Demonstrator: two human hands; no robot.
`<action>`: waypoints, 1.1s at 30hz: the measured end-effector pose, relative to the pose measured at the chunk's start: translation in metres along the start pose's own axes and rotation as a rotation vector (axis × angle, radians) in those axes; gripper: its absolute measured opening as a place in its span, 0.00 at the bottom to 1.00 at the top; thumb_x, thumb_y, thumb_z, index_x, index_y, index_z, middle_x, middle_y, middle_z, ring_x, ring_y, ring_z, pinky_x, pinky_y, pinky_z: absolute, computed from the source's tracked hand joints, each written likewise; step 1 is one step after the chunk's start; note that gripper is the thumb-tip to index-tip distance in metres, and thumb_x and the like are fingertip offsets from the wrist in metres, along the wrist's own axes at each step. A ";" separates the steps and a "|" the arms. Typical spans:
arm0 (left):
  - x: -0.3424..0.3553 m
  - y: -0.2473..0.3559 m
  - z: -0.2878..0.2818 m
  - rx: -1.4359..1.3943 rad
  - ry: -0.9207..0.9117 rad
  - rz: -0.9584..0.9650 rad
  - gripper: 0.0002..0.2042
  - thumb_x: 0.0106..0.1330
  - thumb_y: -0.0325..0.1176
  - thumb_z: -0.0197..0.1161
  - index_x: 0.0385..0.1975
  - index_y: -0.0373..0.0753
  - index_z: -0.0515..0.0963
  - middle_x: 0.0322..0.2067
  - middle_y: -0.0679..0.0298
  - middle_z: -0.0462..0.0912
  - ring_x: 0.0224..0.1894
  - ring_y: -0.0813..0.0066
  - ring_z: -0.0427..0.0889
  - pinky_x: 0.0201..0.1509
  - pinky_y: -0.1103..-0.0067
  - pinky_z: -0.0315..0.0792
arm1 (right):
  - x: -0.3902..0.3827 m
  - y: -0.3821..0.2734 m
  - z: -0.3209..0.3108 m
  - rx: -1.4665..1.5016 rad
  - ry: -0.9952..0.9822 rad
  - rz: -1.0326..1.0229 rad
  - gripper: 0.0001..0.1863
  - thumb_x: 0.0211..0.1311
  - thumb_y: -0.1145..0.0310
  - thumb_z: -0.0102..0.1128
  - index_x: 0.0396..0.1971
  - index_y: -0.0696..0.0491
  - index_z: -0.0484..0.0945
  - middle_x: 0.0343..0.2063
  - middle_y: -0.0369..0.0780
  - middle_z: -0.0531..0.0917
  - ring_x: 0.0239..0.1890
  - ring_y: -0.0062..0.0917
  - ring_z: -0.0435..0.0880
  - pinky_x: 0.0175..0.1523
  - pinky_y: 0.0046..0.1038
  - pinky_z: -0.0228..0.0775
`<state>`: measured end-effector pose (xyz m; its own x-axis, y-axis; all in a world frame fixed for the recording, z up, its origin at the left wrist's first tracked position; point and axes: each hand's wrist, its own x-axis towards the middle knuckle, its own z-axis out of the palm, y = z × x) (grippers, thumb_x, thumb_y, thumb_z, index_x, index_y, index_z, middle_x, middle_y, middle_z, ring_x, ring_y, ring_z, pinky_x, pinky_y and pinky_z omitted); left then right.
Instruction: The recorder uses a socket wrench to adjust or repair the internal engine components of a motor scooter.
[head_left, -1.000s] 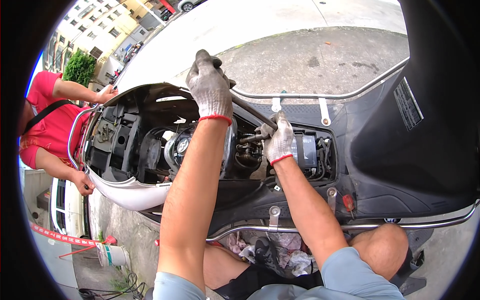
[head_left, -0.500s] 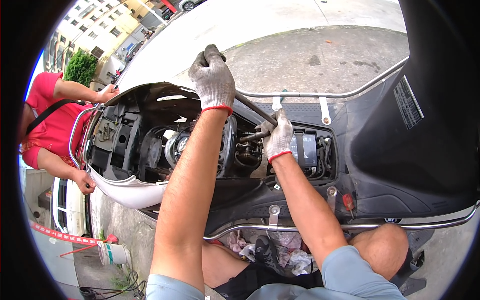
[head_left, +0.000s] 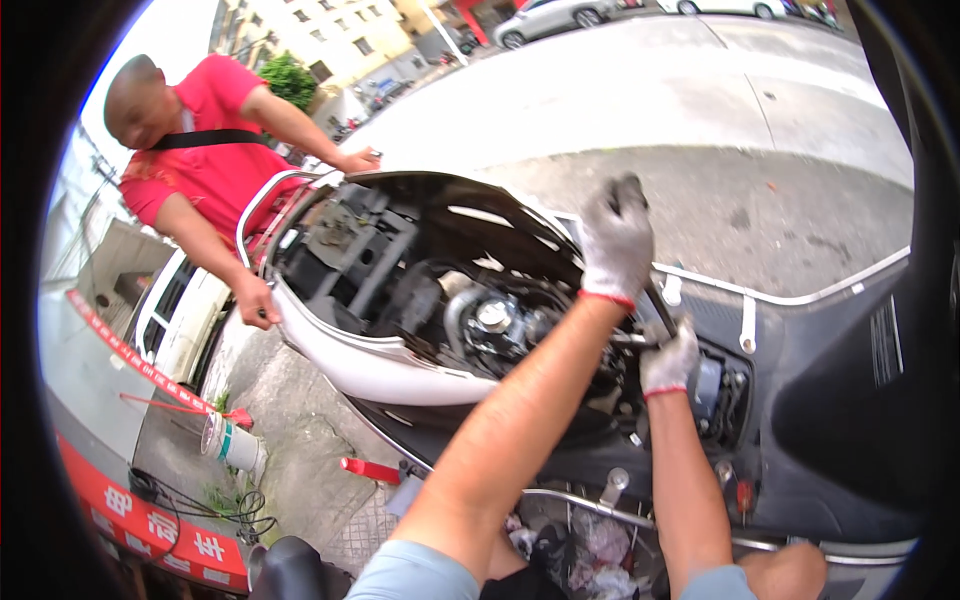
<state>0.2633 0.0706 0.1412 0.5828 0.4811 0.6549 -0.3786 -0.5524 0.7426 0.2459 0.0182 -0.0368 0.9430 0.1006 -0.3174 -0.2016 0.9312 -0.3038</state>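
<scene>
Both my hands wear pale knitted gloves with dark fingertips and red cuffs. My left hand (head_left: 615,240) is closed at the upper end of a long-handled wrench (head_left: 661,312), a slanting dark bar; its grip is partly hidden. Lower down, my right hand (head_left: 668,360) is wrapped round the wrench's lower end, where a short rod (head_left: 632,341) points left into the engine bay. They work over an opened scooter (head_left: 345,360) with its seat off. The engine (head_left: 493,318) shows left of my left forearm, and a battery (head_left: 708,385) sits right of my right hand.
A person in a red shirt (head_left: 225,100) grips the scooter's rear rail (head_left: 250,215) at left. The footboard (head_left: 790,440) lies right, with a red-handled screwdriver (head_left: 744,495). A white bucket (head_left: 235,445), cables (head_left: 215,510) and plastic bags (head_left: 605,540) are on the ground.
My view has swung left, so the scooter and hands appear farther right and lower. More of the person in red shows. Both my hands remain on the wrench.
</scene>
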 end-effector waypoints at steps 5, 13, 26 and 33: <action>-0.013 0.004 -0.015 0.080 -0.004 -0.046 0.19 0.73 0.41 0.52 0.27 0.31 0.74 0.20 0.49 0.74 0.23 0.56 0.75 0.30 0.66 0.67 | 0.001 0.003 -0.016 -0.007 -0.104 -0.019 0.18 0.76 0.58 0.42 0.24 0.50 0.64 0.13 0.31 0.57 0.15 0.20 0.57 0.30 0.29 0.67; 0.004 0.007 -0.007 0.066 -0.035 -0.070 0.19 0.74 0.43 0.52 0.27 0.33 0.75 0.19 0.64 0.72 0.24 0.76 0.69 0.29 0.75 0.65 | 0.023 0.001 -0.020 -0.034 -0.163 -0.025 0.15 0.74 0.57 0.45 0.32 0.52 0.71 0.21 0.36 0.72 0.23 0.24 0.73 0.34 0.31 0.70; -0.001 -0.006 -0.016 0.034 -0.046 -0.138 0.20 0.74 0.41 0.52 0.23 0.32 0.74 0.15 0.65 0.69 0.20 0.77 0.66 0.27 0.75 0.64 | 0.012 0.005 -0.010 0.103 -0.017 0.014 0.14 0.73 0.60 0.49 0.30 0.55 0.71 0.21 0.38 0.72 0.17 0.24 0.70 0.26 0.30 0.70; 0.005 -0.004 -0.019 0.014 -0.071 -0.112 0.18 0.74 0.41 0.51 0.23 0.36 0.73 0.14 0.70 0.66 0.14 0.83 0.64 0.18 0.81 0.61 | 0.013 0.001 -0.008 0.054 -0.066 0.004 0.15 0.73 0.59 0.50 0.30 0.56 0.71 0.23 0.38 0.71 0.18 0.24 0.70 0.26 0.28 0.70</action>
<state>0.2539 0.0882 0.1440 0.6705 0.4908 0.5564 -0.2986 -0.5080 0.8079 0.2557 0.0178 -0.0482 0.9581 0.1254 -0.2576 -0.1923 0.9480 -0.2537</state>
